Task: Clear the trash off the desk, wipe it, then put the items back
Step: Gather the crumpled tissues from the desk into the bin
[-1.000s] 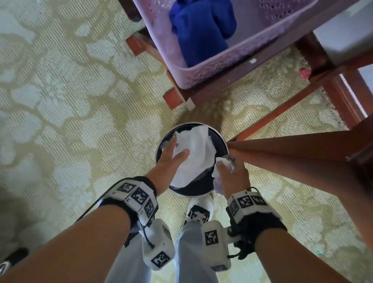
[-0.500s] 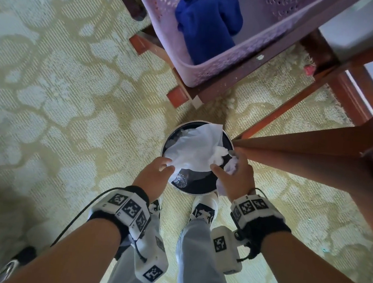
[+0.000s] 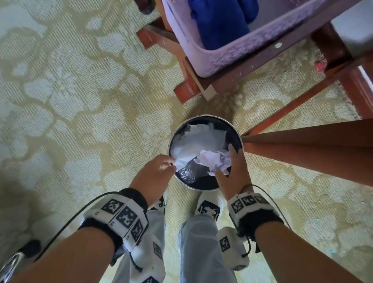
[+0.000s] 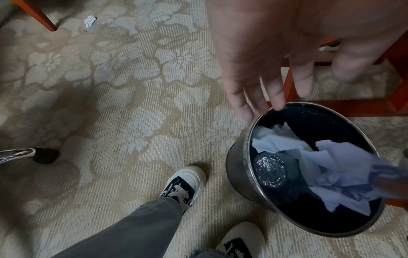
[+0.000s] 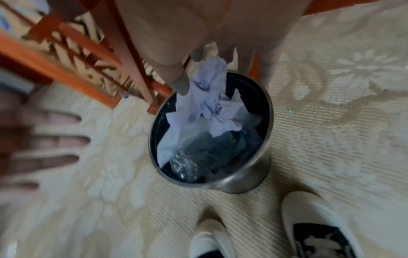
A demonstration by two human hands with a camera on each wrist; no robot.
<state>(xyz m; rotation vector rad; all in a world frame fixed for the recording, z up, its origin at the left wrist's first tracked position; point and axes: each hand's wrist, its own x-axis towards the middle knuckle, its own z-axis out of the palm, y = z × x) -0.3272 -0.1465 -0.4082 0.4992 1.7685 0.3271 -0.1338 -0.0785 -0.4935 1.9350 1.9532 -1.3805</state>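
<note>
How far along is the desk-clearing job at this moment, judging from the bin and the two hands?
Done: white paper sheets and a clear plastic bottle already lie in the round metal trash bin. In hand: the right hand holds crumpled paper over the bin, not yet dropped; the left hand is open and empty. A paper scrap lies on the carpet. Left: the desktop is out of view, so wiping and returning items cannot be confirmed.

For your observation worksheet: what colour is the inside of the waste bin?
Dark navy, almost black, inside the metal waste bin; the left wrist view shows it best.
</note>
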